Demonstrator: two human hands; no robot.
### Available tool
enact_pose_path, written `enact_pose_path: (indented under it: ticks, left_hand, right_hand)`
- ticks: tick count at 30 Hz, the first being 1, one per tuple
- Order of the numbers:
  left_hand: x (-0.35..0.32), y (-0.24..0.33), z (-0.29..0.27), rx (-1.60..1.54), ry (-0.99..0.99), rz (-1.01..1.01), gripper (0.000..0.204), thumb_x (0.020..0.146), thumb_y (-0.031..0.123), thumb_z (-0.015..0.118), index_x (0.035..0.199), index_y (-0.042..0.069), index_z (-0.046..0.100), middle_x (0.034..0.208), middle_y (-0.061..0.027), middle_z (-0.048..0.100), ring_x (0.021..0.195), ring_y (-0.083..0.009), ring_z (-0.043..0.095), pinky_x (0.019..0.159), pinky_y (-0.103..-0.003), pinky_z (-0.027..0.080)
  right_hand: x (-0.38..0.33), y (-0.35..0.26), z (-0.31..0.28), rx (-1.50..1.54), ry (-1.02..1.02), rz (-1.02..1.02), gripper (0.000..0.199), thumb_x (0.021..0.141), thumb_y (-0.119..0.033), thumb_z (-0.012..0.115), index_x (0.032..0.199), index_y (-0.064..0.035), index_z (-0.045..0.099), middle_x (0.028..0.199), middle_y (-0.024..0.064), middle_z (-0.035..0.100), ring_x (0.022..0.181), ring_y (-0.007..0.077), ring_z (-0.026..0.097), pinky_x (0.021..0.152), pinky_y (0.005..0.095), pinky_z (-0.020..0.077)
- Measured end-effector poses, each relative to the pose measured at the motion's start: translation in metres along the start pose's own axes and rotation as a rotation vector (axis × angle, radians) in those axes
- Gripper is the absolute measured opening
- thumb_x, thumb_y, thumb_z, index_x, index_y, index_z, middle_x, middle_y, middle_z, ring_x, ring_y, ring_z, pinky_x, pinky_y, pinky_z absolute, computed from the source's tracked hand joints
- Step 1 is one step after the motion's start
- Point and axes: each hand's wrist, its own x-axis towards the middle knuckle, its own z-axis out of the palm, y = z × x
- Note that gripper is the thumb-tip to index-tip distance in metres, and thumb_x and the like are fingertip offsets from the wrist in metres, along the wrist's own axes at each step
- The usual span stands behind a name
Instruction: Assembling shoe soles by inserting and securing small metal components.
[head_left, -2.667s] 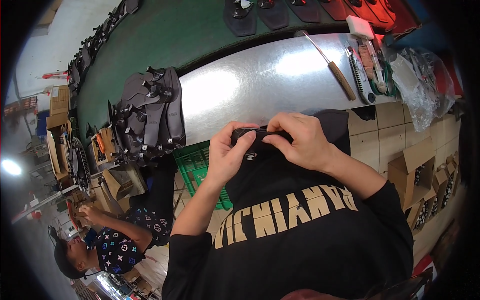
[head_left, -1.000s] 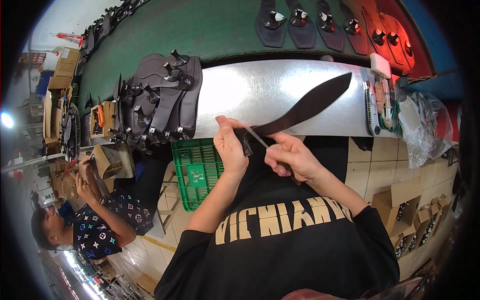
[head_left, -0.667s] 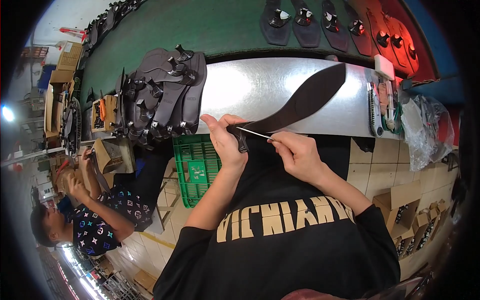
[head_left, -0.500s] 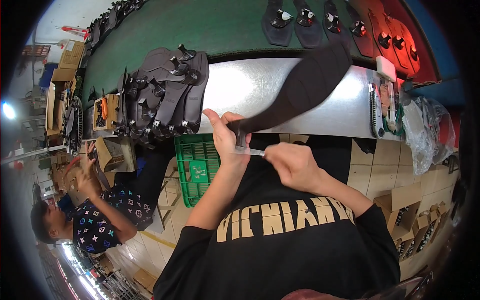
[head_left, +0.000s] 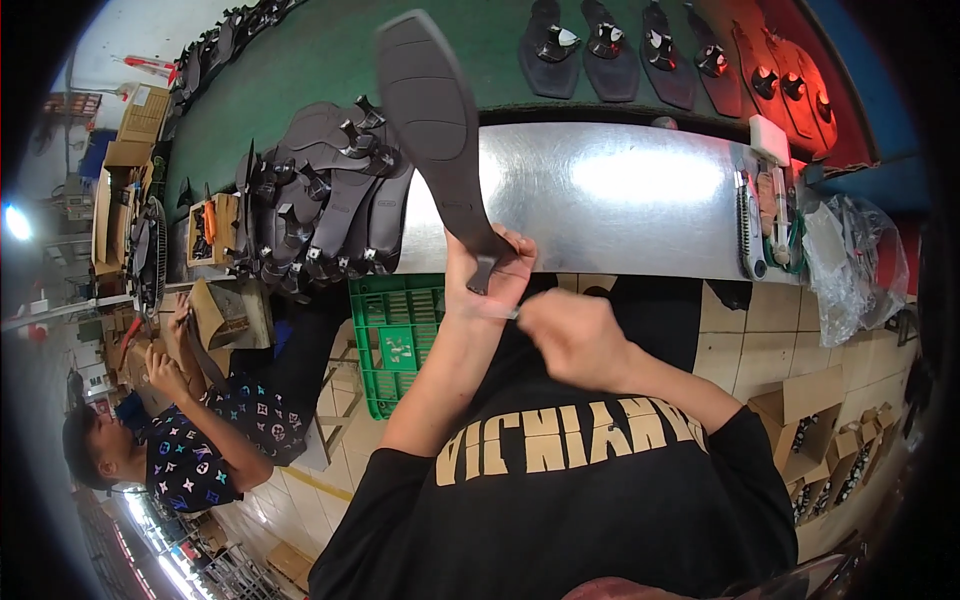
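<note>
Upright above the bench edge stands a dark grey shoe sole (head_left: 432, 110) with a small heel, its underside toward me. My left hand (head_left: 512, 270) grips it at the heel end, fingers wrapped behind it and the palm turned up. Close beside that wrist is my right hand (head_left: 578, 335), closed and slightly blurred. A thin, pale, flat strip-like tool (head_left: 492, 311) reaches from its fingertips across to the left wrist; its exact kind I cannot make out.
A metal-topped bench (head_left: 560, 230) carries a heap of dark soles (head_left: 340, 210) on the left and cutter knives (head_left: 750, 225) on the right. Behind runs a green conveyor belt (head_left: 330, 60) with shoes. A green crate (head_left: 385, 370) stands below; a co-worker (head_left: 215, 420) sits left.
The sole has swung from pointing right to standing upright, its underside toward me. My right hand has shifted slightly, still near my left wrist.
</note>
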Motion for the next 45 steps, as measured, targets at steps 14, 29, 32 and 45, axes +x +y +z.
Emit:
enact_pose_path:
  ticks: [14, 29, 32, 45]
  left_hand:
    - [-0.084, 0.258, 0.037, 1.149, 0.893, 1.175, 0.058, 0.101, 0.049, 0.039, 0.137, 0.004, 0.048, 0.138, -0.011, 0.05, 0.123, -0.0246, 0.052, 0.1, -0.042, 0.04]
    - [0.273, -0.005, 0.062, 2.278, 0.167, 0.733, 0.053, 0.081, 0.03, 0.074, 0.128, 0.009, 0.059, 0.127, -0.0216, 0.056, 0.114, -0.032, 0.057, 0.097, -0.04, 0.043]
    - [0.28, 0.0, 0.046, 2.21, 0.209, 1.166, 0.037, 0.08, 0.025, 0.073, 0.112, 0.009, 0.067, 0.115, -0.0179, 0.057, 0.106, -0.0316, 0.058, 0.094, -0.039, 0.045]
    - [0.014, -0.009, 0.063, 1.106, -0.34, 0.029, 0.028, 0.086, 0.002, 0.066, 0.113, -0.003, 0.066, 0.12, -0.0127, 0.063, 0.108, -0.0189, 0.059, 0.098, -0.033, 0.045]
  right_hand:
    - [-0.012, 0.079, -0.156, -0.562, 0.47, 0.373, 0.04, 0.083, 0.006, 0.055, 0.122, 0.0005, 0.058, 0.093, 0.0148, 0.054, 0.082, 0.0324, 0.057, 0.074, 0.0385, 0.047]
    - [-0.014, 0.096, -0.161, -0.918, 0.441, 0.373, 0.031, 0.079, -0.004, 0.063, 0.11, -0.0093, 0.066, 0.091, 0.0096, 0.055, 0.088, 0.0292, 0.054, 0.076, 0.0407, 0.046]
    - [-0.014, 0.091, -0.159, -0.905, 0.417, 0.359, 0.029, 0.079, -0.004, 0.065, 0.108, -0.0078, 0.066, 0.094, 0.0098, 0.056, 0.09, 0.0296, 0.054, 0.077, 0.0404, 0.0464]
    - [0.045, 0.034, -0.112, 1.051, 0.221, 0.242, 0.047, 0.08, -0.007, 0.071, 0.125, -0.0015, 0.055, 0.129, 0.013, 0.057, 0.112, 0.0126, 0.054, 0.091, 0.0267, 0.0458]
